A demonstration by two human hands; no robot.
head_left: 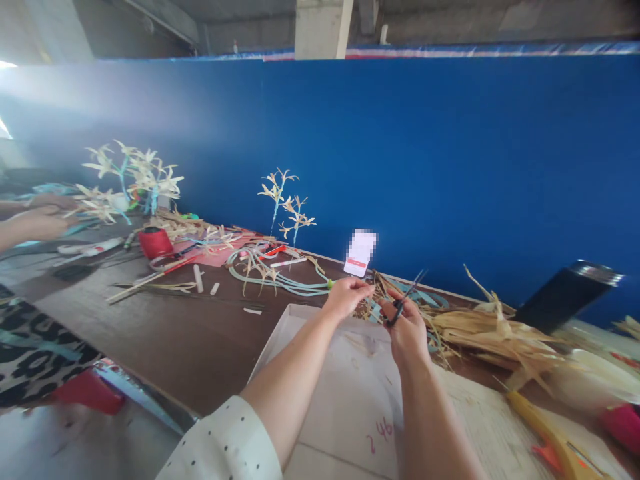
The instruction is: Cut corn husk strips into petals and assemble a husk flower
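Note:
My right hand (407, 327) is closed round the handles of dark scissors (406, 297), whose blades point up and to the right. My left hand (347, 295) is pinched shut just left of the scissors, fingers curled on something too small to make out. Both hands hover over the far edge of a shallow white cardboard box (325, 373). Dried corn husks (487, 330) lie right behind the hands.
Husk flowers on blue stems (287, 200) stand by the blue wall. Pale blue tubing (273, 277), a red thread spool (155, 242), a black flask (567, 293) and a yellow glue gun (545, 433) lie about. Another person's hands (40, 220) work at far left.

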